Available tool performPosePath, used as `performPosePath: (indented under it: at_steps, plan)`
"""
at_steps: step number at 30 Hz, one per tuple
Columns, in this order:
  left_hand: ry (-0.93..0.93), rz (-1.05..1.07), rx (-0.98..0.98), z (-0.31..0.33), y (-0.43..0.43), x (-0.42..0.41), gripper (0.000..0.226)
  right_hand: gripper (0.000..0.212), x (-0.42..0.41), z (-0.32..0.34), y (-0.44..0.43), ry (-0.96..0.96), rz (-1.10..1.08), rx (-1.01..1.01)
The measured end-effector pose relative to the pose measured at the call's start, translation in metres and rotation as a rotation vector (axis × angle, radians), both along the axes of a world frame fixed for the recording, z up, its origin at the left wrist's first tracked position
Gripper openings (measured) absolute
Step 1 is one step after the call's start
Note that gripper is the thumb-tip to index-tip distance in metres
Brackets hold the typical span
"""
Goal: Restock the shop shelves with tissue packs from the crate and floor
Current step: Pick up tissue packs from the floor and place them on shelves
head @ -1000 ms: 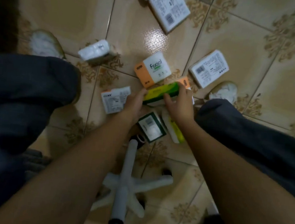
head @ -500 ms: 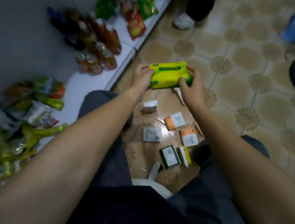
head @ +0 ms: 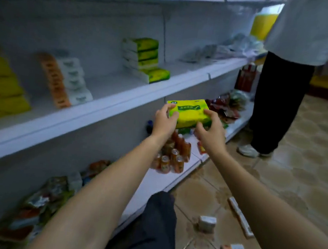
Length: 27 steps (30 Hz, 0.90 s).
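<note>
Green-and-yellow wrapping is showing bright as a person is holding a tissue pack (head: 189, 112) in both hands, in the air just in front of and slightly below the front lip of the middle shelf (head: 99, 108); the left hand (head: 164, 120) is pinching the pack's left end, thumb on top; the right hand (head: 209, 132) is curling its fingers round the right end, so each grip is closed on the pack, not spread. A stack of matching green packs (head: 140, 54) is sitting further back on that shelf, up and to the left, and it appears to be where this one belongs. To do the step well, the pack is likely needing to rise clear of the lip, stay level, and slide in beside or onto that stack with its printed face outward; a light squeeze should be enough, since the pack looks soft; a hard push could be toppling the stack. More packs on the floor (head: 207, 222) are waiting by the person's knee; someone else (head: 280, 100) is standing at the aisle's far end.
</note>
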State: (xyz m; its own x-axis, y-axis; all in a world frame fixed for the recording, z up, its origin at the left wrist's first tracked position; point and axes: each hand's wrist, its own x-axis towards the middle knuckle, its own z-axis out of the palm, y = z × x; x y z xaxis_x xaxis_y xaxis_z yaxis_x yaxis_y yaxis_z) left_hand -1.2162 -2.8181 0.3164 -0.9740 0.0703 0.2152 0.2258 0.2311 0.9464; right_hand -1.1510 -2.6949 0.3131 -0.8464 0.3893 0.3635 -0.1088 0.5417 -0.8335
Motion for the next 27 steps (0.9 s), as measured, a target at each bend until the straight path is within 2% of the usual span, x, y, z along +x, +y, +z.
performPosePath:
  at_steps: [5,10,14,20,27]
  plan:
    - [0.077,0.118,-0.013,0.041,-0.037,-0.037,0.030,0.041,-0.048,0.040,-0.031,0.063,0.117,-0.029]
    - [0.092,0.128,-0.076,0.041,-0.049,-0.085,0.045,0.041,-0.122,0.046,-0.031,0.071,0.132,0.032]
    - [0.084,0.138,-0.048,0.041,-0.047,-0.142,0.049,0.043,-0.192,0.045,-0.030,0.059,0.182,-0.045]
    - [0.161,0.196,-0.092,0.037,-0.045,-0.224,0.042,0.046,-0.276,0.035,-0.033,0.054,0.242,-0.089]
    - [0.247,0.297,-0.118,0.021,-0.039,-0.276,0.038,0.051,-0.328,0.022,-0.031,0.021,0.317,-0.041]
